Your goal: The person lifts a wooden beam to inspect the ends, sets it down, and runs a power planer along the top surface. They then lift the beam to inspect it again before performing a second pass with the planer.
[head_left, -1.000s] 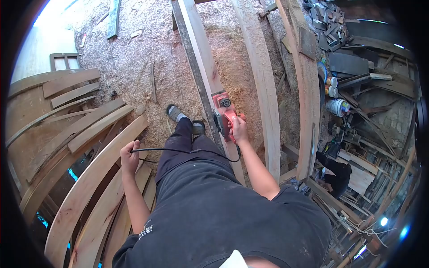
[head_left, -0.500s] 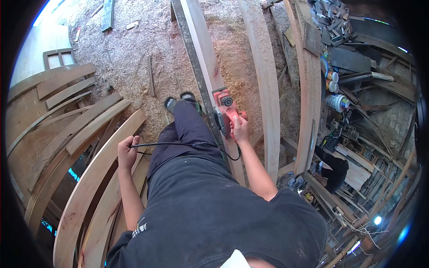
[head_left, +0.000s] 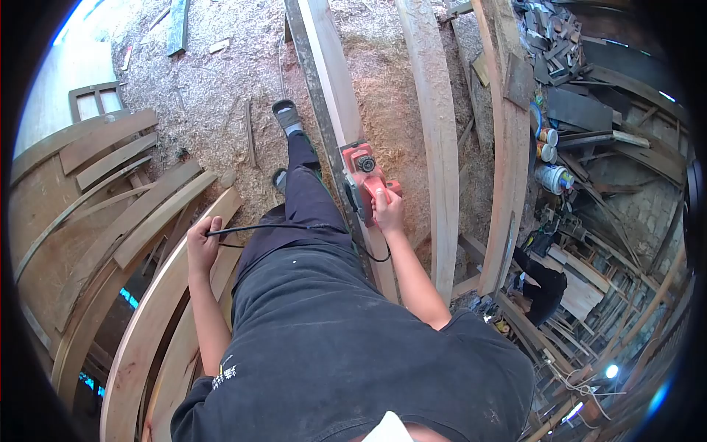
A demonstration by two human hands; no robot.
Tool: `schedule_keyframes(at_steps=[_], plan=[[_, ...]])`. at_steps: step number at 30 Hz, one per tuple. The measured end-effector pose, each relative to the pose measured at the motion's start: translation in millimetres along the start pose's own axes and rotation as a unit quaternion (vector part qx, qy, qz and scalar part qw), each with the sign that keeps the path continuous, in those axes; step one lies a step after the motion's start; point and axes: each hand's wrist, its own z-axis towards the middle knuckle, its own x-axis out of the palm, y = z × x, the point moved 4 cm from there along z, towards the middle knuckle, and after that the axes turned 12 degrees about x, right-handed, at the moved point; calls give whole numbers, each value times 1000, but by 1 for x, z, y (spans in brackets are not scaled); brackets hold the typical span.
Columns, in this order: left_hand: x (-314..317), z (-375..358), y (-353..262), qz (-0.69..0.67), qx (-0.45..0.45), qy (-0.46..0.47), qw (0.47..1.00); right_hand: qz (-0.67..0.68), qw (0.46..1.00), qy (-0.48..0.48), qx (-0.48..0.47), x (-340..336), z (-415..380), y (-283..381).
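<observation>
My right hand (head_left: 388, 214) is closed around the handle of a red electric hand planer (head_left: 359, 158). The planer rests on a long pale wooden board (head_left: 335, 81) that runs away from me, beside a dark, speckled straight beam (head_left: 315, 81). Off to the left, my left hand (head_left: 202, 243) is closed on a black power cord (head_left: 258, 227), held raised away from the board. The cord crosses in front of my trousers and loops toward the planer. The planer's sole is hidden against the wood.
More long boards (head_left: 431, 110) run parallel on the right. Curved planks (head_left: 158, 317) are stacked at left. Wood shavings (head_left: 213, 88) cover the ground. Paint buckets (head_left: 551, 177) and scrap wood (head_left: 560, 44) lie at far right. Another person in dark clothing (head_left: 546, 291) is at lower right.
One of my feet has stepped forward along the board. The planer and both hands sit slightly further left in view, with both grips kept.
</observation>
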Motion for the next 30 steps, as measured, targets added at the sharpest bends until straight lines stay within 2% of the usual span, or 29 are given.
schedule_keyframes(at_steps=[5,9,16,21,22,25,30], plan=[[-10,55,-8,7,20,18,1000,3,1000,5,3,13,17,32],[-15,98,-9,9,10,31,999,-23,999,-18,27,21,32,64],[-27,143,-8,-3,-11,17,1000,-13,1000,2,23,43,70,124],[-39,151,-6,-19,5,-41,999,-20,1000,1,19,65,101,170],[-41,149,-4,-23,0,-53,998,36,999,16,-20,73,106,183],[-44,137,4,-32,6,-75,997,65,997,32,5,84,114,216],[-53,102,1,-10,4,-83,997,119,991,54,-21,95,128,260]])
